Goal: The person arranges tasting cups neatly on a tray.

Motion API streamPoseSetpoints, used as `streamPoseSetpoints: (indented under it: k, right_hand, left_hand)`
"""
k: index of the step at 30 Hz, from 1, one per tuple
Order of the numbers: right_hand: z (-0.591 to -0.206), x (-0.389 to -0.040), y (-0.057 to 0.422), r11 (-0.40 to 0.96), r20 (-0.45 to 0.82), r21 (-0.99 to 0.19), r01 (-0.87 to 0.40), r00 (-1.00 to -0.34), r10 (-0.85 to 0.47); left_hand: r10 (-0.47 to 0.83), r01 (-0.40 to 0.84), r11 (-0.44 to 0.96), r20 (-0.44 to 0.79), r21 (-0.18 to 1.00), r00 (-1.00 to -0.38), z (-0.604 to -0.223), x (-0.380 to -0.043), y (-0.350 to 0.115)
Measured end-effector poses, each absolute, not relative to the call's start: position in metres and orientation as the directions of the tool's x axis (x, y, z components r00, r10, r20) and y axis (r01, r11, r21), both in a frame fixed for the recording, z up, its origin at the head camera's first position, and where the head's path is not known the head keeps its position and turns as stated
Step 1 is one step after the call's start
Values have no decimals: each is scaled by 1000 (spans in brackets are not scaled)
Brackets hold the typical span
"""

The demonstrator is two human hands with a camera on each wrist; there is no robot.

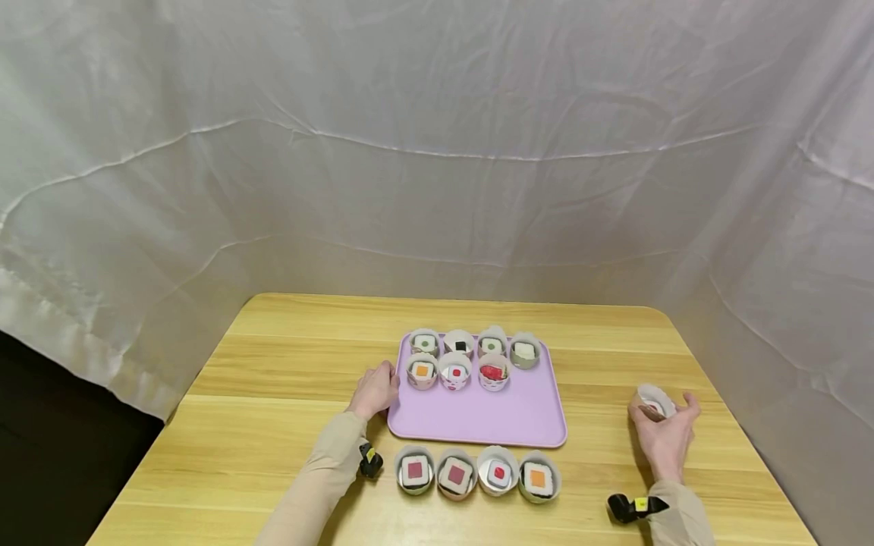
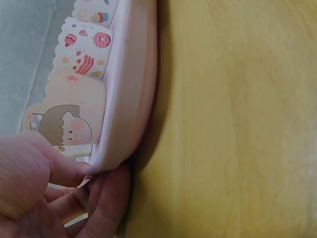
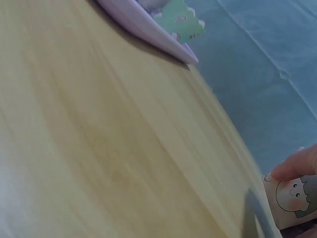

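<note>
At the left side of a lilac tray (image 1: 471, 417), my left hand (image 1: 377, 390) pinches the rim between thumb and fingers, as the left wrist view shows close up. Far to the right, my right hand (image 1: 662, 441) grips a paper baking cup (image 1: 654, 396) by its sides. Something whitish sits inside this cup, mostly hidden. In the right wrist view the same cup (image 3: 292, 196) shows a cartoon face under a fingertip. Several paper cups with toy sushi stand on the tray in two rows, among them one with a red-topped piece (image 1: 494, 373).
In front of the tray, a row of paper cups holds toy sushi, including an orange-centred piece (image 1: 538, 479) at its right end. The wooden table (image 1: 307, 349) is bounded by a pale cloth curtain (image 1: 437, 197) behind and at both sides.
</note>
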State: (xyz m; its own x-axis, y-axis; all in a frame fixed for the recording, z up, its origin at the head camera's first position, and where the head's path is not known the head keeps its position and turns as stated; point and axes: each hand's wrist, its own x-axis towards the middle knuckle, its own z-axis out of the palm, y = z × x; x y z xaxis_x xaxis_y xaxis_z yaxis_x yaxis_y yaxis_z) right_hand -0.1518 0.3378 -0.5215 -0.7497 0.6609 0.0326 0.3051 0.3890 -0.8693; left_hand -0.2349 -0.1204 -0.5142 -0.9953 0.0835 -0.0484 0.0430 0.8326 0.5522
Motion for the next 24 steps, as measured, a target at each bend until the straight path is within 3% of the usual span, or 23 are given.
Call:
streamPoseSetpoints:
  k: [15, 24]
  right_hand:
    - [-509, -156, 306, 489, 138, -854, 177, -830, 541]
    - [-500, -159, 291, 475, 121, -868, 144, -868, 482]
  left_hand:
    - [91, 45, 826, -54, 562, -994, -513, -236, -121]
    - [89, 46, 828, -50, 559, -995, -512, -235, -121]
